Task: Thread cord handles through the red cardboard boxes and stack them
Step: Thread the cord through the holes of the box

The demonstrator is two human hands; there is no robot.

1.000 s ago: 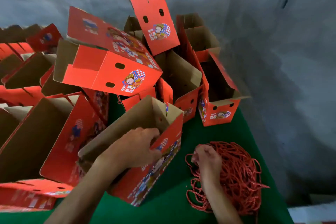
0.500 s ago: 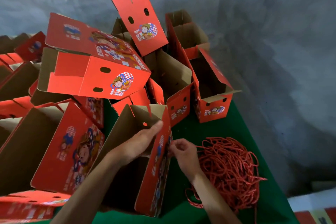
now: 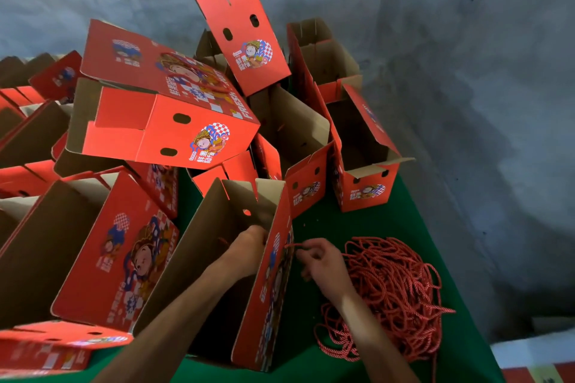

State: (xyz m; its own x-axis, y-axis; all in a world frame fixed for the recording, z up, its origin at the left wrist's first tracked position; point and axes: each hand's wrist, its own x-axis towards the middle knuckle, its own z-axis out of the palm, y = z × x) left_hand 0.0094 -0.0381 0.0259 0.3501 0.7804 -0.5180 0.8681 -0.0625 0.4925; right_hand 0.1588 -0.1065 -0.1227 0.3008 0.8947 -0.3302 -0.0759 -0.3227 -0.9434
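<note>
An open red cardboard box [image 3: 270, 298] stands on the green table in front of me, its brown inside facing up. My left hand [image 3: 249, 247] reaches inside it and presses against the right wall below a small hole. Outside that wall, my right hand [image 3: 322, 264] pinches the end of a red cord [image 3: 294, 246] and points it at the box side. To the right of that hand lies a heap of red cords [image 3: 395, 292].
Many open red boxes [image 3: 174, 127] lie jumbled across the left and back of the green table [image 3: 367, 224]. Two more stand upright at the back right [image 3: 364, 177]. A grey concrete wall runs close along the right and back.
My left hand has slid deeper into the box, from the rim down behind the wall. My right hand left the cord heap and brought one cord end up to the box side.
</note>
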